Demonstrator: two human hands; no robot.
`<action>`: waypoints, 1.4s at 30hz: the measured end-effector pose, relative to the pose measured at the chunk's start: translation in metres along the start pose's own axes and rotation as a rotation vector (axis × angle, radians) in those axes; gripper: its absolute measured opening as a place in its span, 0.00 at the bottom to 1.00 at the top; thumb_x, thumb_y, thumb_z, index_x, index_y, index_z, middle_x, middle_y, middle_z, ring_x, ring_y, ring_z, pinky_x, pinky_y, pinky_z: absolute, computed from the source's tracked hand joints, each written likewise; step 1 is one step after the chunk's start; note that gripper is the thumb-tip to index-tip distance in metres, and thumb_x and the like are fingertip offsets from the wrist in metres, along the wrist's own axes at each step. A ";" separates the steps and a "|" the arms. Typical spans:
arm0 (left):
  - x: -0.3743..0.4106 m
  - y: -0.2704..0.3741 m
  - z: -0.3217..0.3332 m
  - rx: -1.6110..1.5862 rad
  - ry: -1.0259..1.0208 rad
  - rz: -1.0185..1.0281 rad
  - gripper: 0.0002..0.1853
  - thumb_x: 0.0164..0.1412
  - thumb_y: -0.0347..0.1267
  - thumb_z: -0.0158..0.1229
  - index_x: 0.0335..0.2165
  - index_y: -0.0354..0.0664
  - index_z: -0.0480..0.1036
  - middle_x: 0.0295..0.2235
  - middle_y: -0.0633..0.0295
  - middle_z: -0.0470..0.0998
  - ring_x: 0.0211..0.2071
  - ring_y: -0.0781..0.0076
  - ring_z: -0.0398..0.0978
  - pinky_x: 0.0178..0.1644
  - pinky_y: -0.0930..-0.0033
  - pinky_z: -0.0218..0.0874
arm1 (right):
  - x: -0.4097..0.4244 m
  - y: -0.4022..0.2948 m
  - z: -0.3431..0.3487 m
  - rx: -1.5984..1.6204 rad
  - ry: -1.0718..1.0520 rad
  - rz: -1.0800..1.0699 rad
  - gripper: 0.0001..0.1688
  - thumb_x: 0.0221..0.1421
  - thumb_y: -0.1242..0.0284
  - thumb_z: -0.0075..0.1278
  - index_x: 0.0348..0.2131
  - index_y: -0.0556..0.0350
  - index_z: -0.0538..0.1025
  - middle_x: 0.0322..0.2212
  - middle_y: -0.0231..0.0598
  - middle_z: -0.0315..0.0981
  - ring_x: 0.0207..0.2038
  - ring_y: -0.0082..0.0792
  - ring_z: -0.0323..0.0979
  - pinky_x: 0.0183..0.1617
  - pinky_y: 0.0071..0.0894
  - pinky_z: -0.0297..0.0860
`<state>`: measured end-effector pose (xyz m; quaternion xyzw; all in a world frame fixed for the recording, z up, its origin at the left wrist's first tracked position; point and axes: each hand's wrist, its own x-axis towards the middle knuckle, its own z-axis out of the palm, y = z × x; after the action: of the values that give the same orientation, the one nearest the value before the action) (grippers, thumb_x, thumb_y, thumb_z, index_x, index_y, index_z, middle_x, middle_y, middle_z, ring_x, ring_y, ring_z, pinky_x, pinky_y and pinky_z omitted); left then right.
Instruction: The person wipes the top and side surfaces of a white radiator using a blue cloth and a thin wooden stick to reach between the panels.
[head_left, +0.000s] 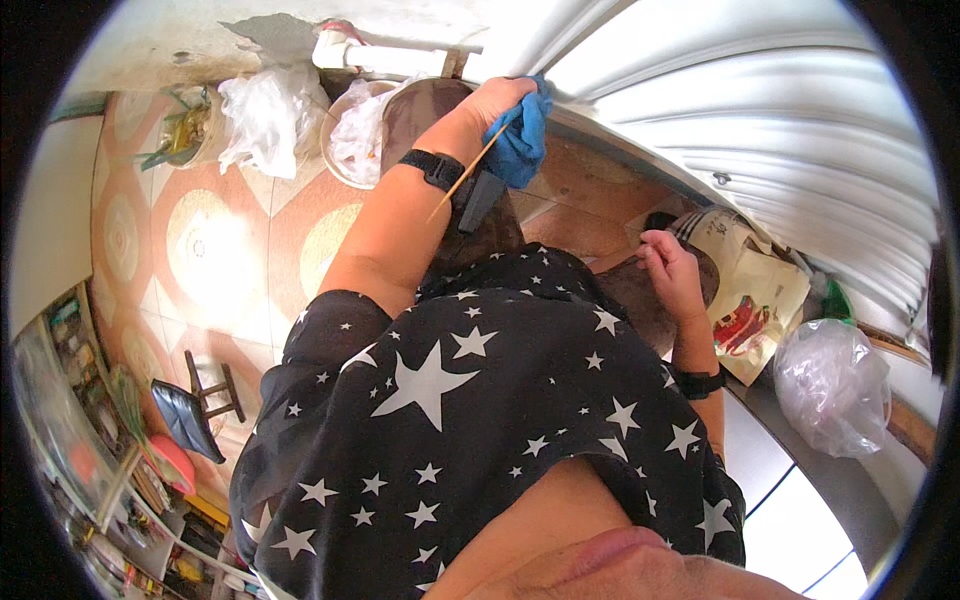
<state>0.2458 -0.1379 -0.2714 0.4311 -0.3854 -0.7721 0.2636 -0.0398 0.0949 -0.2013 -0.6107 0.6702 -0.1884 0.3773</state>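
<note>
At the upper middle of the head view, my left hand (506, 97) grips a blue cloth (521, 142) by the foot of the white corrugated metal shutter (750, 97). A thin wooden stick (469, 172) slants down from the cloth across my forearm; whether my fingers hold it too is hidden. A dark grey object (481, 202) lies just below the cloth, beside my black wristband. My right hand (667, 266) is raised over my dark-clad leg at the right, its fingers loosely curled; nothing shows in it, though its palm is partly hidden.
White plastic bags (274, 120) and a bag-lined bucket (326, 142) stand near the wall at upper left. A small black-seated stool (187, 420) is at lower left. Right of me are a printed yellowish bag (765, 307) and a filled clear plastic bag (832, 386).
</note>
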 end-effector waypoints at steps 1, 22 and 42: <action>-0.002 0.001 -0.002 0.065 -0.027 0.055 0.10 0.57 0.34 0.49 0.29 0.39 0.73 0.22 0.64 0.74 0.21 0.73 0.70 0.27 0.71 0.65 | 0.001 -0.001 0.002 -0.007 0.002 -0.010 0.10 0.59 0.77 0.44 0.41 0.61 0.70 0.27 0.36 0.74 0.29 0.23 0.73 0.35 0.22 0.69; -0.001 0.002 -0.001 0.414 0.060 0.126 0.11 0.55 0.33 0.50 0.27 0.38 0.75 0.24 0.61 0.76 0.25 0.72 0.71 0.32 0.68 0.64 | -0.005 -0.004 0.012 0.007 0.006 0.005 0.09 0.56 0.76 0.47 0.39 0.60 0.71 0.24 0.41 0.74 0.28 0.29 0.76 0.32 0.26 0.69; 0.017 -0.037 0.004 0.308 0.250 0.131 0.18 0.54 0.38 0.50 0.27 0.30 0.75 0.24 0.55 0.77 0.24 0.67 0.74 0.31 0.66 0.65 | -0.002 -0.003 0.011 -0.066 -0.018 -0.048 0.08 0.56 0.76 0.47 0.38 0.58 0.71 0.24 0.45 0.74 0.26 0.34 0.77 0.31 0.29 0.69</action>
<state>0.2307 -0.1285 -0.3083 0.5326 -0.4905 -0.6258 0.2901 -0.0296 0.0986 -0.2059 -0.6402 0.6580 -0.1698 0.3583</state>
